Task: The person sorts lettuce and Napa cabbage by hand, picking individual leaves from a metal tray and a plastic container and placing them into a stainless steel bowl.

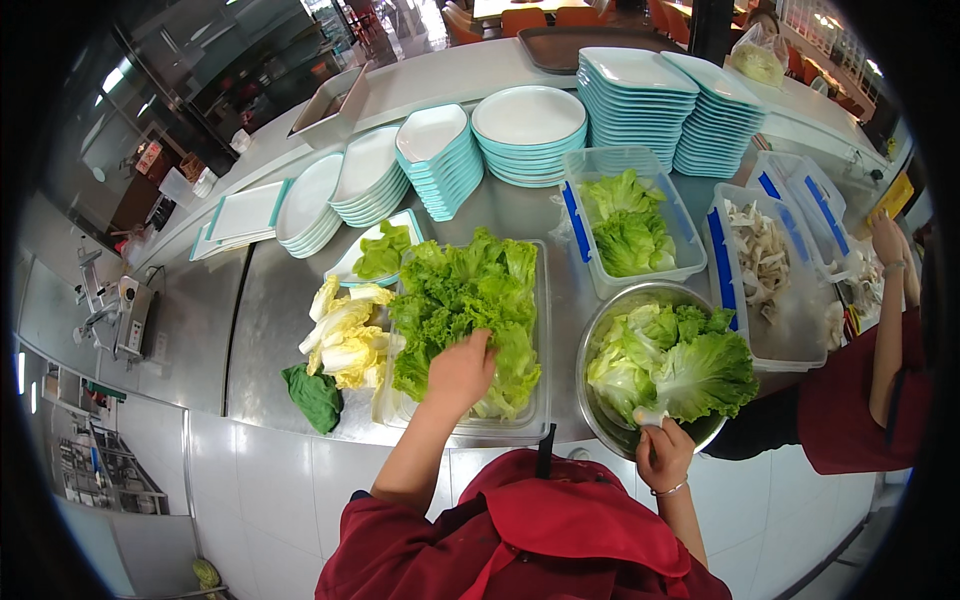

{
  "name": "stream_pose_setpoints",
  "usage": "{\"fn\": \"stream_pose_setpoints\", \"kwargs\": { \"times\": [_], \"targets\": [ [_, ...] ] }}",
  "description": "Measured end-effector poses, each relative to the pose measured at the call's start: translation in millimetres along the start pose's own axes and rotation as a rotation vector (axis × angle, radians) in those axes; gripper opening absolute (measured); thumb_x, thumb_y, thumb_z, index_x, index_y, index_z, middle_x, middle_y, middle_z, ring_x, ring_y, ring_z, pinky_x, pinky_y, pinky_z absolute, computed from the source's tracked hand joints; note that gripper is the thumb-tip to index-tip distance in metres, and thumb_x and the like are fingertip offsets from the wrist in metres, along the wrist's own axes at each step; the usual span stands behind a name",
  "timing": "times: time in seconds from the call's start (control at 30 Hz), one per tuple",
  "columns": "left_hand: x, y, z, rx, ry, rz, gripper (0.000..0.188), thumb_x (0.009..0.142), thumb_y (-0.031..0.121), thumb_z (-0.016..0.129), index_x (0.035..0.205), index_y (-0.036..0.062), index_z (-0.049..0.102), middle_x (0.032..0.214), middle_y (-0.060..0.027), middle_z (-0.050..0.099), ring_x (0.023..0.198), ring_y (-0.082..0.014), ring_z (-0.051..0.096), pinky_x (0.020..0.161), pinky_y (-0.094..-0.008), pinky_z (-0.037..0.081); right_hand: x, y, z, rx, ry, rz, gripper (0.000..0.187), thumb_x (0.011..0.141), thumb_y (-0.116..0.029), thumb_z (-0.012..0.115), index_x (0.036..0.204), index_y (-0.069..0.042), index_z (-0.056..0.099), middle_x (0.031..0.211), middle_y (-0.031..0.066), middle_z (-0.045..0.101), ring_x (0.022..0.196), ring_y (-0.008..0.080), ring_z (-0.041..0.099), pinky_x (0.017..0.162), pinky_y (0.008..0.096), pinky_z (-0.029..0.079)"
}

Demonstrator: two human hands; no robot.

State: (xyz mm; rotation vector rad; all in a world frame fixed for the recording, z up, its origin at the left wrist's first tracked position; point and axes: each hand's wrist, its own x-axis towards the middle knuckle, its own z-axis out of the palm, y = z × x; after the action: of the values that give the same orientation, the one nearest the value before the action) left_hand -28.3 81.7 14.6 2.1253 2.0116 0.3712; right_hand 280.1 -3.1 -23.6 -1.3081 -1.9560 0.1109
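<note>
My left hand is down among the green lettuce leaves piled in a clear plastic container. Its fingers curl into the leaves, which hide the fingertips. Off to the right, my right hand pinches the pale stem end of a lettuce leaf. That leaf lies over a round steel bowl at the counter's front edge, its frilly end pointing away from me. More torn lettuce fills the bowl beneath and beside it.
Yellow cabbage leaves and a dark green leaf lie left. Behind stand plate stacks and a lidless tub of lettuce. A tub of mushrooms stands right, near a co-worker's arm.
</note>
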Motion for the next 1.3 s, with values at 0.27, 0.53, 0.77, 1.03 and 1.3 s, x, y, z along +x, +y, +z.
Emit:
{"fn": "stream_pose_setpoints", "kwargs": {
  "times": [0.27,0.53,0.77,1.03,1.3],
  "targets": [
    [1.7,7.6,-22.3,-0.305,0.255,0.076,0.025,0.080,0.012,0.056,0.104,0.0072,0.054,0.094,-0.0114,0.057,0.087,-0.0292,0.055,0.072,-0.0366,0.047,-1.0,0.0,0.3,-0.009,0.001,0.004,0.016,0.061,-0.001,0.060,0.077,-0.002,0.059,0.074,0.0120,0.056,0.055,0.0278,0.053,0.048,0.0335,0.043],
    [22.8,6.8,-12.4,-0.186,0.434,0.298,0.035,0.076,0.008,0.058,0.110,0.0030,0.052,0.113,-0.0141,0.051,0.101,-0.0330,0.048,0.084,-0.0391,0.043,-3.0,1.1,0.8,-0.032,0.001,-0.005,0.015,0.061,-0.001,0.060,0.076,-0.003,0.058,0.072,0.0115,0.054,0.054,0.0273,0.053,0.048,0.0332,0.043],
    [90.9,-13.7,4.6,-0.075,0.106,0.063,0.032,0.080,0.020,0.057,0.106,0.0025,0.054,0.104,-0.0161,0.056,0.097,-0.0328,0.053,0.081,-0.0402,0.044,-1.5,-0.2,1.1,-0.011,0.025,-0.008,0.015,0.061,0.000,0.060,0.075,-0.004,0.058,0.072,0.0113,0.054,0.053,0.0268,0.052,0.047,0.0328,0.042],
    [110.2,-18.0,13.4,-0.106,-0.398,0.107,0.037,0.082,0.033,0.055,0.104,0.0034,0.055,0.098,-0.0191,0.058,0.092,-0.0350,0.054,0.078,-0.0407,0.044,-1.2,0.7,2.0,-0.009,0.048,-0.007,0.014,0.061,0.000,0.061,0.074,-0.004,0.058,0.070,0.0112,0.053,0.053,0.0270,0.052,0.047,0.0334,0.042],
    [109.8,-15.5,22.8,-0.095,-0.352,0.144,0.036,0.083,0.029,0.053,0.111,0.0061,0.050,0.098,-0.0166,0.060,0.091,-0.0333,0.057,0.077,-0.0407,0.045,-2.4,-0.7,1.0,-0.037,0.038,-0.003,0.014,0.061,-0.001,0.061,0.074,-0.004,0.058,0.072,0.0112,0.053,0.053,0.0269,0.052,0.047,0.0333,0.043]
  ]
}}
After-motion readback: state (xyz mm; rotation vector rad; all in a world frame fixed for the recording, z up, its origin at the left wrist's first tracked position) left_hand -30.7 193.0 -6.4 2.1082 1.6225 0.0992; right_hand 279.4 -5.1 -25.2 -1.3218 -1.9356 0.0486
